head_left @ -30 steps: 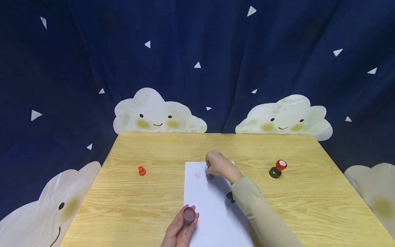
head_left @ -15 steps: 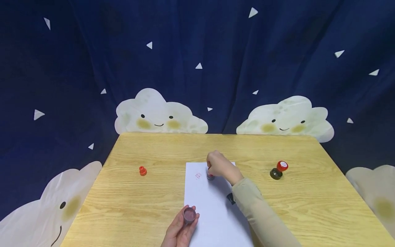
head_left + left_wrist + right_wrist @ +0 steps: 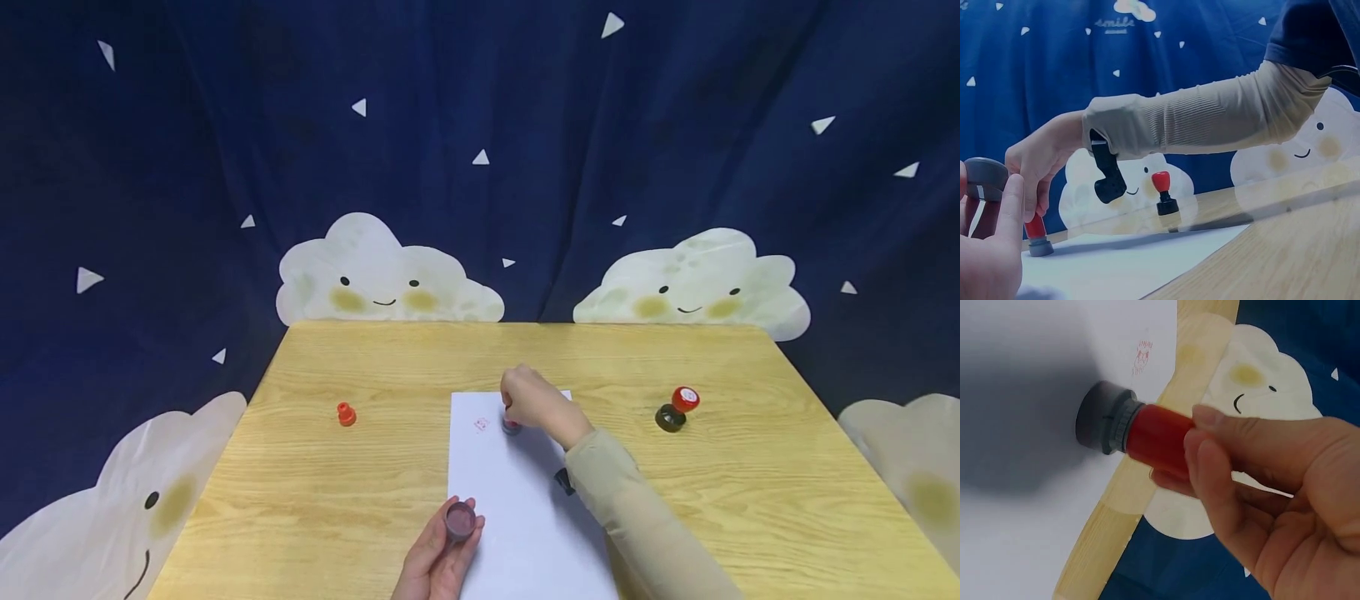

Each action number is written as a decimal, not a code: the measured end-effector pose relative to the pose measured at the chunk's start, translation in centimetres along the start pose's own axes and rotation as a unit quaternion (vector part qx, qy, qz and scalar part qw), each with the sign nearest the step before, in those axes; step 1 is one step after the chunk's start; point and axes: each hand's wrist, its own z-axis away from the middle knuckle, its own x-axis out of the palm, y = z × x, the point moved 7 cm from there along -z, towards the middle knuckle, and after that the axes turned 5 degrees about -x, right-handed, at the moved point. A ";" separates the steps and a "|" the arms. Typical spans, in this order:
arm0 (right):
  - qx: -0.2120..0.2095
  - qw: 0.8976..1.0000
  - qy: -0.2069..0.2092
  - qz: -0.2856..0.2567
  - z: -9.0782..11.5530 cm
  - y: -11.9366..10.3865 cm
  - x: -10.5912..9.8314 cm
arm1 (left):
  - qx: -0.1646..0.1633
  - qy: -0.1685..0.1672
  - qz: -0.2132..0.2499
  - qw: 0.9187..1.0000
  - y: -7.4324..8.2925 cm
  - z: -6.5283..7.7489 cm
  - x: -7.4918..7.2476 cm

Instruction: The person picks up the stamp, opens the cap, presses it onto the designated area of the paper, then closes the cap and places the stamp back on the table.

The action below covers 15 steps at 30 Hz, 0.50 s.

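Note:
My right hand (image 3: 536, 402) pinches the red handle of a stamp (image 3: 1157, 437) between thumb and fingers. The stamp's grey base stands on a white sheet of paper (image 3: 517, 517), near the sheet's far edge. Just left of it is a small red printed mark (image 3: 1142, 357) with a cartoon figure. Down at the paper's left edge, my left hand (image 3: 438, 554) holds a round dark cap (image 3: 461, 521) with its hollow side up in the head view. In the left wrist view, this cap (image 3: 986, 175) sits between thumb and fingers.
A second stamp (image 3: 677, 408) with red knob and black base stands on the wooden table (image 3: 360, 492) at right. A small red-orange piece (image 3: 346, 414) lies at left. A black device (image 3: 1109, 178) hangs from the right sleeve. Behind is a blue curtain (image 3: 420, 150).
Both hands hold nearly the same places and grips. The stamp stays on the paper beside the red mark. The head view has shifted very slightly.

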 end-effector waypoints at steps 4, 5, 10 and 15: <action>-0.007 1.000 0.008 0.020 0.1 -0.5 -0.2 | 0.005 -0.005 -0.002 1.000 0.0 0.0 0.0; -0.010 1.000 0.011 0.025 0.1 -0.6 -0.3 | 0.006 -0.011 -0.004 1.000 0.0 0.0 0.1; -0.021 0.999 0.014 0.023 0.3 -0.8 -0.3 | 0.006 -0.026 -0.004 1.000 -0.1 0.1 0.2; -0.012 1.000 0.022 0.018 0.5 -0.6 -0.3 | 0.010 -0.025 -0.010 1.000 0.0 0.1 0.2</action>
